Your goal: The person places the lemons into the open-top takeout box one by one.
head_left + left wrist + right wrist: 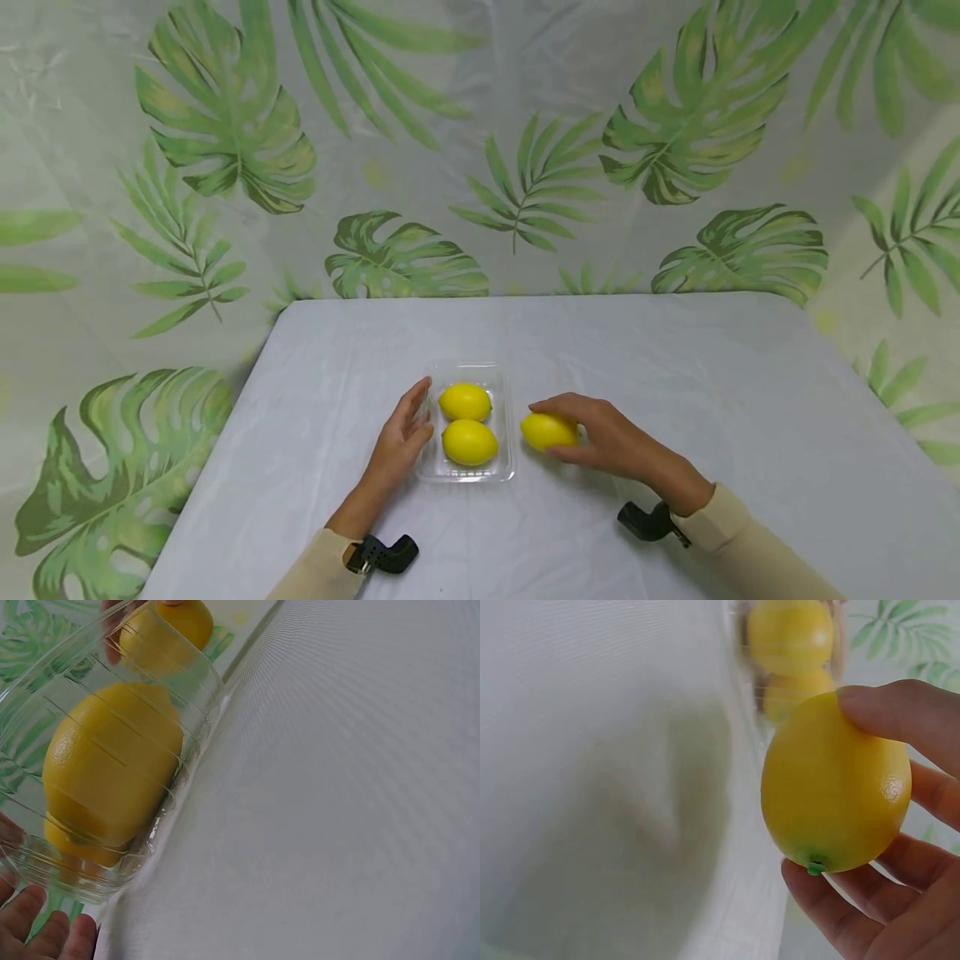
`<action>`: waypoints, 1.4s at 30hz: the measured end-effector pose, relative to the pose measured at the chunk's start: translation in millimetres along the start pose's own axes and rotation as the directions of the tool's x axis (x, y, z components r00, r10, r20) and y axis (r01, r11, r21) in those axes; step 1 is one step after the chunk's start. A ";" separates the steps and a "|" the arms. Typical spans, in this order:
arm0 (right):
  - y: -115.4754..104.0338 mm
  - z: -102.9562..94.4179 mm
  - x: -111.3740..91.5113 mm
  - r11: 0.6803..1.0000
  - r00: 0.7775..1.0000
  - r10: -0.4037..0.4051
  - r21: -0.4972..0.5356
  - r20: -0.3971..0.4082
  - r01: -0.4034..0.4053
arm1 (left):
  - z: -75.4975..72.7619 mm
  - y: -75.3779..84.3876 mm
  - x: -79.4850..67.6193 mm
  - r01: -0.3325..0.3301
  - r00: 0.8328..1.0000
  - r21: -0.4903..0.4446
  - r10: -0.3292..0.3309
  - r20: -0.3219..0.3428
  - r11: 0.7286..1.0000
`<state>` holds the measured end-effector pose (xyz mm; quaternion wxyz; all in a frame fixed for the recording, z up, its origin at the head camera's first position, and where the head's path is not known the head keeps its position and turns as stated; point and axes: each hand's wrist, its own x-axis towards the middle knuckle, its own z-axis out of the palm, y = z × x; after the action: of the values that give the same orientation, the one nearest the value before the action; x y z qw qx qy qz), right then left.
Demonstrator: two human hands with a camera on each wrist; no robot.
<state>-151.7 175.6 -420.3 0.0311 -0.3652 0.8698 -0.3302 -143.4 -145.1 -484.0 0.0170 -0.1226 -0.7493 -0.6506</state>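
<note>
A clear plastic container (467, 477) sits on the table with two yellow lemons inside: one toward the back (464, 402) and one nearer the front (469, 442). Along its left side rests my left hand (401, 433), fingers extended and loosely bent at the wall; in the left wrist view those fingertips (52, 934) show beside the container's end. My right hand (611, 437) holds a third lemon (836, 787) between thumb and fingers, just right of the container. This lemon has a small green stem tip and appears raised a little over the cloth.
A white cloth covers the table (712, 400). Behind and beside it hangs a leaf-printed sheet (525, 75). Dark wrist-worn devices sit at the left wrist (382, 554) and the right wrist (647, 522).
</note>
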 end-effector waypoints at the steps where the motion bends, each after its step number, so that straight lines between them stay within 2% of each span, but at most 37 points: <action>1: -0.2 -0.1 1.5 1.000 1.000 -0.004 0.003 -0.006 0.004 | 0.0 -0.3 0.1 -0.001 1.000 -0.001 0.001 -0.002 1.000; 7: -4.2 -1.9 9.5 1.000 0.999 -0.030 0.008 -0.042 0.030 | 0.6 -1.1 -2.1 0.001 1.000 -0.012 -0.001 0.000 1.000; 16: -12.4 -4.4 25.0 0.993 0.989 -0.114 0.005 -0.089 0.115 | -0.4 0.5 -2.1 -0.031 1.000 -0.002 0.031 0.000 1.000; 20: -16.0 -2.3 31.5 0.988 0.984 -0.152 0.022 -0.096 0.155 | -0.6 0.5 -2.1 -0.025 1.000 0.004 0.025 -0.009 1.000; 32: -27.6 8.7 55.9 0.974 0.972 -0.218 0.050 -0.091 0.223 | -1.3 1.2 -1.5 -0.024 1.000 0.002 0.024 -0.007 1.000; 42: -29.3 20.1 65.4 0.974 0.976 -0.210 0.075 -0.052 0.213 | -1.5 1.2 -0.6 -0.007 1.000 0.001 0.007 0.008 1.000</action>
<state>-175.6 106.6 -406.2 -0.0087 -0.4469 0.8126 -0.3741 -142.7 -146.6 -482.7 0.0164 -0.1277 -0.7494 -0.6495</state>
